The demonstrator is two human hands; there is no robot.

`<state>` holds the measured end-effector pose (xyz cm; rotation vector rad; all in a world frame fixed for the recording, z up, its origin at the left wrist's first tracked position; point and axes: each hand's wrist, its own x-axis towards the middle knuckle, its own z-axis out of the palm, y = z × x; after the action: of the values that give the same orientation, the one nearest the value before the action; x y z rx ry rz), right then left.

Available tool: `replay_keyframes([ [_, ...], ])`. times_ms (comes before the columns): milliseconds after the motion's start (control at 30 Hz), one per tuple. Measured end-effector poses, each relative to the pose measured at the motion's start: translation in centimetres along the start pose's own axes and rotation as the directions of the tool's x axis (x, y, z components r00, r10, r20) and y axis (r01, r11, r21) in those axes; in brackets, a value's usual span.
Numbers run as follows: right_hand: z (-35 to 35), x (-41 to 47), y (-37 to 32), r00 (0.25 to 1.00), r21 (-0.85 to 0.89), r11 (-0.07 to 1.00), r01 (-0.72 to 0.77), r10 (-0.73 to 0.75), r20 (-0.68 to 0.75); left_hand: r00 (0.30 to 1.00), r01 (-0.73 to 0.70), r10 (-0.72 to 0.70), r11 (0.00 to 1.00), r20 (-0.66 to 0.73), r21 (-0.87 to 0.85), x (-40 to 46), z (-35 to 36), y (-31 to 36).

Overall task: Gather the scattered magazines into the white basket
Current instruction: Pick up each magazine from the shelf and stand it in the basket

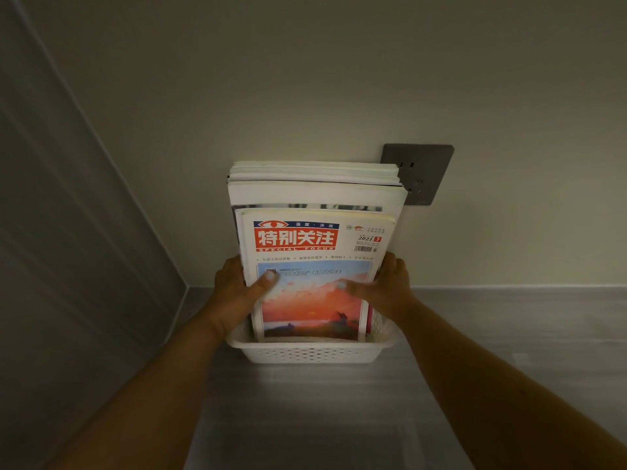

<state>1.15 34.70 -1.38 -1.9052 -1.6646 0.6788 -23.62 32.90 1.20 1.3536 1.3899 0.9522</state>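
With both thumbs pressed flat on the front cover and the fingers (234,266) wrapped round the side edges, the left hand (237,290) and the right hand (386,286) clamp the stack of magazines (315,252) from either side. It's a squeeze grip, and by my reading it's there to keep loose covers squared up so nothing fans out. Between the two hands stands the front issue, red masthead up top, sunset picture lower down; behind it taller issues rise above the fingers. Just below the hands, the bottom edges of the stack sit down inside the white basket (312,354), standing upright like files, which looks like the only way this many would fit. Beyond the fingers, the stack backs toward the wall, partly covering a grey wall socket (427,174) up to the right. Below the basket, the grey table (509,334) carries it all. The gathering looks nearly finished.
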Motion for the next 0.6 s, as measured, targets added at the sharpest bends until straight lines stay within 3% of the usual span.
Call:
replay_keyframes([
  [267, 0.5, 0.6, 0.2, 0.998, 0.045, 0.999, 0.005, -0.002, -0.066, 1.0, 0.021, -0.02, 0.999, -0.023, 0.042, 0.5, 0.0, 0.0],
  [600, 0.3, -0.9, 0.5, 0.998, 0.195, 0.981, -0.008, 0.019, -0.055, 0.977, 0.053, -0.051, 0.999, -0.206, 0.004, -1.7, 0.7, -0.3],
])
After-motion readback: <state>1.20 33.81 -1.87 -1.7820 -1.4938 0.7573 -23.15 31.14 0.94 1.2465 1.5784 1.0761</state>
